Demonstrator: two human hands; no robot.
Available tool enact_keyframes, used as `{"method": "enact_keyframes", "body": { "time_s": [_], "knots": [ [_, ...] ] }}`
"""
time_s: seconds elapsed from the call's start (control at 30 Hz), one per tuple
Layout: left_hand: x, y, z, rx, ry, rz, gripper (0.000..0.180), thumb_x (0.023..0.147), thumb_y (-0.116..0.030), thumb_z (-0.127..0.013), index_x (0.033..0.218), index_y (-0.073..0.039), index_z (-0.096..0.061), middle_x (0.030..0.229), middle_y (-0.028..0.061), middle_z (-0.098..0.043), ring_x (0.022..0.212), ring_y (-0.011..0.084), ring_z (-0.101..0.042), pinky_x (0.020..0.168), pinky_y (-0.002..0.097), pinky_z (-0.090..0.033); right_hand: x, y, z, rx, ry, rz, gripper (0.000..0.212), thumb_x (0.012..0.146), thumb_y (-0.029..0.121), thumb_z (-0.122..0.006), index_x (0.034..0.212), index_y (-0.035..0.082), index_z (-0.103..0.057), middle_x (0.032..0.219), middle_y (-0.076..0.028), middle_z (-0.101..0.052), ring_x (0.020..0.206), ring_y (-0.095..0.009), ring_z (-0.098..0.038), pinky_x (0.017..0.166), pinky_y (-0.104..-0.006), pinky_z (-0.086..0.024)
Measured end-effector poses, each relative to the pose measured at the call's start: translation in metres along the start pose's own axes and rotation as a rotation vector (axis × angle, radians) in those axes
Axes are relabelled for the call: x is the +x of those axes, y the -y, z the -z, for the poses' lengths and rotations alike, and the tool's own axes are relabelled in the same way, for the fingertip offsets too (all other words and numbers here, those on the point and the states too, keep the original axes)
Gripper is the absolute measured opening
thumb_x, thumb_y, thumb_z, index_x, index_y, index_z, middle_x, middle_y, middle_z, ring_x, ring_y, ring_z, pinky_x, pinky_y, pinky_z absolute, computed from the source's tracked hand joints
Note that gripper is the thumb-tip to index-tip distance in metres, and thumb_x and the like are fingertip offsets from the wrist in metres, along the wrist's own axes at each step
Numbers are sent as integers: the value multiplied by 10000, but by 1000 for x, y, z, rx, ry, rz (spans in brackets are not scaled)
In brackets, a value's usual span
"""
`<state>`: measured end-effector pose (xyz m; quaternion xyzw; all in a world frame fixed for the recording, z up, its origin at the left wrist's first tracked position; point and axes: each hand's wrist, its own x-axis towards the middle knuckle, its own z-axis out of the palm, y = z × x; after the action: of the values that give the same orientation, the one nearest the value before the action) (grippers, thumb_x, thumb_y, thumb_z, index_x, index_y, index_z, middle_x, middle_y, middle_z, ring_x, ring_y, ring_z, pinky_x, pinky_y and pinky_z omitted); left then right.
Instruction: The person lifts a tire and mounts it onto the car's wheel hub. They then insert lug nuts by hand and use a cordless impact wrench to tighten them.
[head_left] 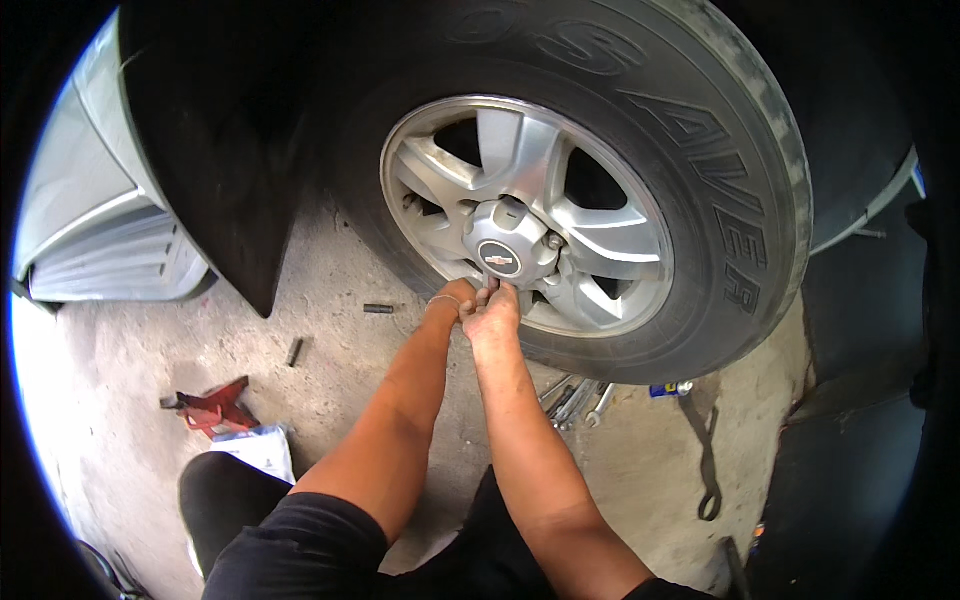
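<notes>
A car wheel with a silver alloy rim point(590, 235) and black tyre point(730, 230) fills the upper middle. Its hub cap point(500, 245) sits at the centre, with a lug nut point(553, 241) visible to its right. My left hand point(455, 298) and my right hand point(493, 312) are pressed together at the lower edge of the hub, fingers curled on the rim just under the cap. What the fingers grip is hidden between them.
Several wrenches point(578, 400) lie on the concrete under the tyre. A long spanner point(708, 450) lies at the right. A red tool point(215, 408) and white paper point(262, 447) sit at the left, with two dark sockets point(378, 309) nearby. A black mud flap point(240, 180) hangs at left.
</notes>
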<state>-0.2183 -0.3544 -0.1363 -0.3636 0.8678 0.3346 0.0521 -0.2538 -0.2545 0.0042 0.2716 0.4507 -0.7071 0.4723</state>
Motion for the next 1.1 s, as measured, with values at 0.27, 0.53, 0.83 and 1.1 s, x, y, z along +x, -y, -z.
{"method": "enact_keyframes", "body": {
  "time_s": [0.27,0.53,0.83,1.1],
  "knots": [
    [-9,-5,6,-20,1,-119,378,760,-320,-737,927,19,-755,1055,267,-726,1011,380,-707,863,419,-547,3,0,-4,17,76,32,122,966,385,-614,951,270,-577,869,160,-476,706,-54,-424,725,-312,-356],
    [-51,8,1,-1170,-22,230,537,947,-508,-608,837,11,-689,725,121,-655,541,196,-580,477,373,-439,17,-12,42,-420,216,393,363,993,506,-601,1236,237,-607,1197,103,-565,954,-116,-448,865,-346,-361],
    [-110,-38,9,-944,-665,-157,444,1051,-432,-466,1174,-34,-617,1114,150,-641,1048,274,-594,921,417,-434,24,-25,53,-315,510,61,514,1104,484,-338,1324,73,-554,1371,-130,-579,1296,-298,-534,1123,-471,-406],
    [-135,-57,48,-704,-893,-340,389,1018,-350,-541,1261,-48,-565,1252,179,-598,1187,371,-517,1039,477,-359,23,-15,31,-223,1144,-5,373,1083,313,-420,1294,48,-574,1302,-117,-625,1233,-268,-585,1087,-423,-463]
  ]
}}
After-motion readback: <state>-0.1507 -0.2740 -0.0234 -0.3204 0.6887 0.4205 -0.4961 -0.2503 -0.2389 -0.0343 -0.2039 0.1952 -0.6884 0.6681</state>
